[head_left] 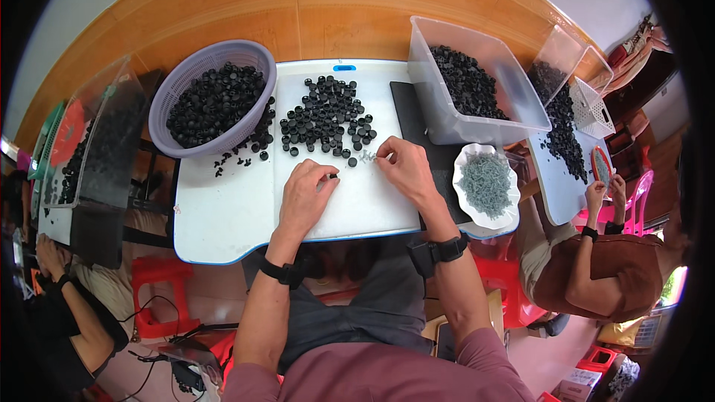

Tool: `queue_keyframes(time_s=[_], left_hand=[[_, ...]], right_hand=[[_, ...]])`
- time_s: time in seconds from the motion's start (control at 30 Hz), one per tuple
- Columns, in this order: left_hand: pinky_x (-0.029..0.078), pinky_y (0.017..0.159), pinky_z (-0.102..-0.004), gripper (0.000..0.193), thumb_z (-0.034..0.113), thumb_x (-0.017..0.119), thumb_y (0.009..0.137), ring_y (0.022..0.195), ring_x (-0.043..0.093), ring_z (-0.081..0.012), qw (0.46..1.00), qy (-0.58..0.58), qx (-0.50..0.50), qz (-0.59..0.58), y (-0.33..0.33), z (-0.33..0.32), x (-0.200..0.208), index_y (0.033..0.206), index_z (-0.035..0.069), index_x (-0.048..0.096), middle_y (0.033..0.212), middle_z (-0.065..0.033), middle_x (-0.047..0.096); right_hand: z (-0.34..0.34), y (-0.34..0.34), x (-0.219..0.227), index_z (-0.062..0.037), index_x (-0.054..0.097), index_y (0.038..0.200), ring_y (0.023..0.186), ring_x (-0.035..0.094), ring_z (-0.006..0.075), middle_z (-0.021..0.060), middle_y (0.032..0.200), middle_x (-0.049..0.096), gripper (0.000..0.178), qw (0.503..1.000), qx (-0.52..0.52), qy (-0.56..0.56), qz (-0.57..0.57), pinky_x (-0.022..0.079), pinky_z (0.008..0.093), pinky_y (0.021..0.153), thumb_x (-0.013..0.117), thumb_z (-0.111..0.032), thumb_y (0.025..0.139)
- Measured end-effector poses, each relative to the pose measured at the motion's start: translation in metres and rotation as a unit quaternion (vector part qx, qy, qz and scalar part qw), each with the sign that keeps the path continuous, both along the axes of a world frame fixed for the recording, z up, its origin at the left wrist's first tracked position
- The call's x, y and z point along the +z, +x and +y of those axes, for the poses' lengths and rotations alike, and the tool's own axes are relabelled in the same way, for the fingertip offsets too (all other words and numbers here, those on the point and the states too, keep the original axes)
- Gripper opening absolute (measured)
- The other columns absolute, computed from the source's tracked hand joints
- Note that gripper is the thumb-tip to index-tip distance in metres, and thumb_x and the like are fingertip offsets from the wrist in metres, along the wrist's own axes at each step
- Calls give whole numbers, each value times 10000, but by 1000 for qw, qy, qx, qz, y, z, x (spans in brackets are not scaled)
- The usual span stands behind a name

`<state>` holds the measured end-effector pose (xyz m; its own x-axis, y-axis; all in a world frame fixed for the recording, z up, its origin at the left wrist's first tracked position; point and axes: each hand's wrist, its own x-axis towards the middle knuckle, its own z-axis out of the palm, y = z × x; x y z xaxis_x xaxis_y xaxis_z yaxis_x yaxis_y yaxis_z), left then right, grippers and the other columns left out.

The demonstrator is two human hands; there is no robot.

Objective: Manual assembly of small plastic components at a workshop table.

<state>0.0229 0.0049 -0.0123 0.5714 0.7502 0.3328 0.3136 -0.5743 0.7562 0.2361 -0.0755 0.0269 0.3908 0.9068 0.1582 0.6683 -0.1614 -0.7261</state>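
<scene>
My left hand (305, 192) is closed over the white tabletop (231, 212), thumb and forefinger pinching a small black piece (334, 176) that mostly hides behind the fingertips. Opposite it, my right hand (408, 170) has its fingertips pressed together beside a little cluster of thin grey-green pins (366, 156). Whatever lies between those fingertips is too small to make out. Just beyond both hands spreads a loose pile of round black caps (325, 115). One black cap (353, 162) sits apart at the near side of the pile.
A purple basket (158, 115) of black caps stands at left, with loose black parts beside it. At right are a clear bin (477, 130) of black parts and a white scalloped dish (463, 197) of grey-green pins. Co-workers sit on either side; red stools (160, 294) stand below.
</scene>
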Motion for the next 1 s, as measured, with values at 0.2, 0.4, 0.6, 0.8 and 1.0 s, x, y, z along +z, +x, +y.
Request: queue_keyframes(time_s=[0.2, 0.4, 0.6, 0.8, 1.0], left_hand=[[514, 729, -358, 203, 71, 752, 820, 812, 612, -240, 1000, -13, 3, -6, 0, -1, 6, 1019, 38, 730, 857, -88, 599], [498, 690, -301, 241, 57, 761, 809, 765, 596, -179, 1000, -13, -6, -13, -2, 5, 0, 1049, 47, 743, 888, -67, 616], [505, 701, -288, 254, 61, 766, 809, 767, 599, -160, 999, -42, -5, 6, -4, 7, 4, 1061, 39, 748, 896, -65, 623], [506, 689, -283, 261, 59, 771, 806, 736, 590, -148, 998, -53, -18, 4, -4, 10, -1, 1065, 38, 750, 895, -58, 633], [505, 660, -302, 200, 59, 755, 797, 707, 591, -167, 999, -33, 5, -19, -5, 2, 6, 995, 38, 734, 872, -72, 665]], right_hand=[[-1, 3, -10, 6, 719, 980, 754, 695, 299, 174, 855, 717, 166, 999, -27, 33, 16, 542, 391, 728, 653, -23, 831], [-7, -1, -4, -17, 731, 1019, 761, 689, 285, 147, 884, 708, 186, 1000, -7, 11, 18, 543, 382, 737, 674, -31, 843], [-21, 5, 4, -37, 729, 981, 781, 668, 299, 109, 918, 662, 148, 998, 38, -11, -49, 533, 400, 742, 704, -77, 841], [-19, 2, -8, -38, 692, 917, 843, 664, 323, 114, 929, 661, 69, 979, 109, 12, -171, 530, 412, 762, 680, -73, 859], [-20, -3, -17, -16, 664, 994, 786, 658, 277, 134, 905, 647, 101, 993, 65, 71, -69, 525, 369, 737, 640, -18, 896]])
